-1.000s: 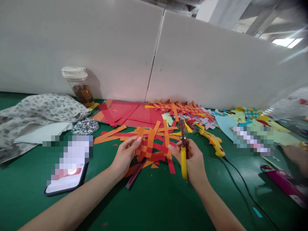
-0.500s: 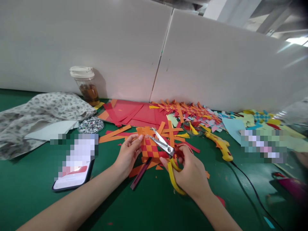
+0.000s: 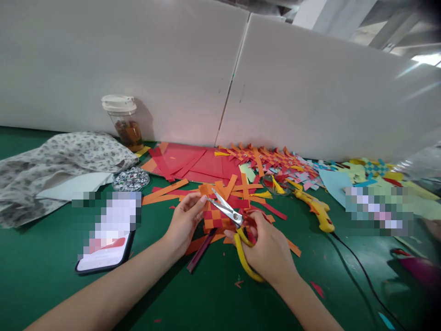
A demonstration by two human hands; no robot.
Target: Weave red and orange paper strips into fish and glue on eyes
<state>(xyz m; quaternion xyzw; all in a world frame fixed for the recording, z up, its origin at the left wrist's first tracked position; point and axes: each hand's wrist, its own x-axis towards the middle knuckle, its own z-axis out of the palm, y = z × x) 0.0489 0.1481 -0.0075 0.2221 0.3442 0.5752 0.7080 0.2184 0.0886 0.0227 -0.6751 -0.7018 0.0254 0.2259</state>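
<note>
2 bare hands work over the middle of the green worktop (image 3: 155,296), nearer each other than either is to a side edge. The left hand (image 3: 186,223) has its thumb and fingers pressed together, pinching the left side of a checkered woven piece (image 3: 212,216) of red and orange paper. This piece sits between the hands, in front of loose orange strips (image 3: 168,191) that lie across the middle of the worktop. The right hand (image 3: 270,241) curls its fingers around the yellow handles of the scissors (image 3: 237,218). Their 2 blades stand parted over the woven piece and point toward the left thumb; whether they touch the paper is hard to tell from this angle.

A dark maroon stick (image 3: 201,252) slants from under the woven piece toward the near edge. Left of the left hand lies a phone (image 3: 106,246), and behind it a heap of small shiny bits (image 3: 131,179). A lidded cup (image 3: 126,126) stands at the far edge, by the white partition (image 3: 165,69). Toward the right edge rests a yellow glue gun (image 3: 319,211), its black cord trailing to the near right corner.
</note>
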